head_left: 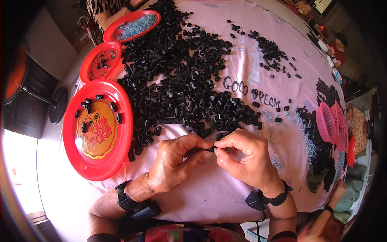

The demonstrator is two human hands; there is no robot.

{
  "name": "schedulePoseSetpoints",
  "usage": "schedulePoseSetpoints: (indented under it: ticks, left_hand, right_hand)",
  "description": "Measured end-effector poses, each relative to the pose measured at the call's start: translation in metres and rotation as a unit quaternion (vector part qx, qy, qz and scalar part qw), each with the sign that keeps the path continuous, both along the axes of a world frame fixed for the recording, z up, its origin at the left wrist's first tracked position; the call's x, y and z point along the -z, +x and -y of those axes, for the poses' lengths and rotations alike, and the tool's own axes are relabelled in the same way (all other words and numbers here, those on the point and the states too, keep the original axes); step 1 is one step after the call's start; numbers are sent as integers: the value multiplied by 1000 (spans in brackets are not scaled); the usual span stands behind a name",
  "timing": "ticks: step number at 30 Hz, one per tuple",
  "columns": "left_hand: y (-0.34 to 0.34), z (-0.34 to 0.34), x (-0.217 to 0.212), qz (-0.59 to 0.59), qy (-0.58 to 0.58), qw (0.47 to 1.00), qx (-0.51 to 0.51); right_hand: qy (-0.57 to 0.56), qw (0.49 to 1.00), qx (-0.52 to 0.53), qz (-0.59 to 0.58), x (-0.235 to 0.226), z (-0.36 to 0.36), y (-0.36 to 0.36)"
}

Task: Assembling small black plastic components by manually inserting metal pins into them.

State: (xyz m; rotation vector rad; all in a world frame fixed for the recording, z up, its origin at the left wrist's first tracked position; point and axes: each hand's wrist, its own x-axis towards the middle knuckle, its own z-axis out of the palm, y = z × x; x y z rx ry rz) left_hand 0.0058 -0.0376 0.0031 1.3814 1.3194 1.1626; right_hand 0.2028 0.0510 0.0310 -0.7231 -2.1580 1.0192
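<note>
Close together at the near side of the table, my two hands meet over one small black plastic piece (211,149), which looks like part of a cord lock. My left hand (174,162) pinches it between thumb and fingers from the left. From the other side, the thumb and forefinger of my right hand (245,158) close at its end. Fingertips cover most of the piece. Just beyond my hands spreads a big heap of similar black plastic pieces (173,84). Left of my left hand lies a red oval plate (72,149) with several black pieces on it.
Behind that plate are a red plate with small parts (84,69) and another red plate (108,35) of metal springs (139,27). Pink baskets (327,121) stand at the right by more black pieces and loose springs. A pink printed cloth (242,205) covers the table. Other people sit around it.
</note>
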Motion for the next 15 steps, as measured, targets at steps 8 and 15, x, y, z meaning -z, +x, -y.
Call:
schedulePoseSetpoints:
  ticks: [8,15]
  left_hand:
    - [1,-2,3,25,-20,999,-25]
    - [-1,-11,12,227,-88,970,0]
  right_hand:
    - [71,997,14,-14,6,5,-9]
    - [233,972,-8,22,0,8,-11]
